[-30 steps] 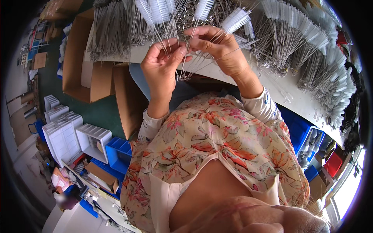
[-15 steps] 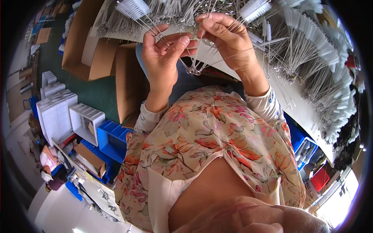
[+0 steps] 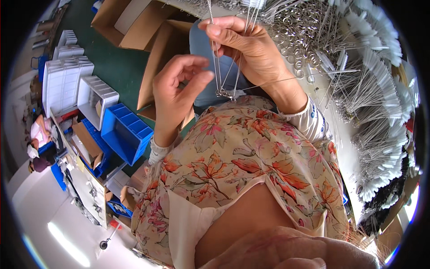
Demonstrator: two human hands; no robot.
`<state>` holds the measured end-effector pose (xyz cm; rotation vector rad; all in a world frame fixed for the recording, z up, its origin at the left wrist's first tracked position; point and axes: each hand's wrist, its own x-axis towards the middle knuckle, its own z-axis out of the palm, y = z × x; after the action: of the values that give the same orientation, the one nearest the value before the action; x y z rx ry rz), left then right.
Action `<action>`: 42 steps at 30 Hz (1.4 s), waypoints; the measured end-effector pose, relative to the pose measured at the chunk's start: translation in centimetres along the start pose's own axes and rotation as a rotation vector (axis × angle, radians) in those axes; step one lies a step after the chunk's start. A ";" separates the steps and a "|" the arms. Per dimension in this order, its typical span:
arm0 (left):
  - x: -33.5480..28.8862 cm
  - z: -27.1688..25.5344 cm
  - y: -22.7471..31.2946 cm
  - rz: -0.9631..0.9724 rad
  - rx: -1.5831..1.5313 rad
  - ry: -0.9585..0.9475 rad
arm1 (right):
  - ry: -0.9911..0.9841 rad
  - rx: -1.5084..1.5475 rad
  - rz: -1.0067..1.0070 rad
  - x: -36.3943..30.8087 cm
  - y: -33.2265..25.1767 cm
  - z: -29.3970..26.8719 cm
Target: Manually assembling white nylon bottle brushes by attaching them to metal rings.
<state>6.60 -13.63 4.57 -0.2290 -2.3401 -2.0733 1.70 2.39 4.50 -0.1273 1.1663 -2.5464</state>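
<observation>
My right hand (image 3: 264, 56) pinches several twisted-wire stems of wire-handled brushes (image 3: 218, 74) between thumb and fingers. Their looped lower ends meet at a small metal ring (image 3: 227, 93), hanging just above my lap. One thin stem slants across my right wrist and ends in a slim brush tip; the upper ends of other stems run out past the top of the picture. To the left of the stems is my left hand (image 3: 181, 92), its thumb and fingers apart and slightly blurred, with nothing visible in it.
White-bristled wire brushes (image 3: 376, 67) lie heaped along the table (image 3: 342, 166) on the right. Loose metal rings (image 3: 293, 38) are spread beside them. Cardboard boxes (image 3: 154, 67), a blue crate (image 3: 126, 133) and white crates (image 3: 67, 85) stand at the left. A person (image 3: 41, 134) is farther off.
My left hand has let go of the wire stems and drawn away to the lower left. My right hand keeps its pinch on the stems. The whole view has shifted, showing more loose rings.
</observation>
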 end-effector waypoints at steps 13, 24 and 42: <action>-0.9 -5.4 0.1 0.486 -0.133 0.489 | -0.024 0.426 0.224 1.7 4.6 0.2; -0.4 -15.0 4.2 0.426 -1.030 -0.230 | 0.081 -0.907 -0.148 -9.4 2.3 -8.0; 4.3 -20.9 -10.9 -0.512 -0.922 0.171 | 1.193 -1.738 -0.331 -22.4 0.7 -15.5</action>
<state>-0.77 -35.11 -3.16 0.5892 -1.2667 -3.1014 19.56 20.65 -4.92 0.9258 3.5058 -0.7096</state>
